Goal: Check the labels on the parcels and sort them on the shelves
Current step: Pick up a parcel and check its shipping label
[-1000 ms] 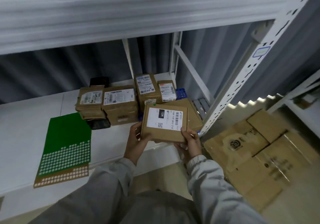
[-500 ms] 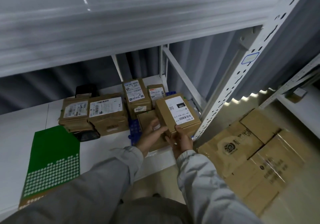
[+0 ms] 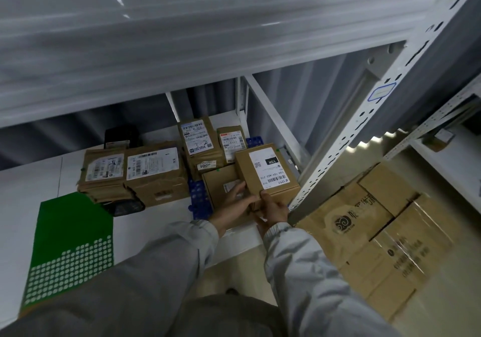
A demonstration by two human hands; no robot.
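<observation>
We are looking down at a white metal shelf [image 3: 31,180] with another shelf board [image 3: 182,37] running across just above it. To the right, on the floor, lies a big flattened cardboard carton [image 3: 377,237] beside the shelf's perforated upright post [image 3: 364,128].

On the shelf's left part lies a green card with white dots [image 3: 70,245]. Behind it, toward the right end of the shelf, we see a cluster of brown parcels: a wide one with a white label [image 3: 156,172], a worn one [image 3: 104,175] touching its left side, and two upright ones [image 3: 200,144] at the back.

At the shelf's right front corner we hold a small brown box [image 3: 268,172], its white label facing up and printed "15H". It rests partly on top of another flat box [image 3: 221,188]. Our left hand [image 3: 239,198] has its fingers curled against the box's near left side. Our right hand [image 3: 273,206] grips the box's near corner, thumb on the top edge. Both sleeves are grey.
</observation>
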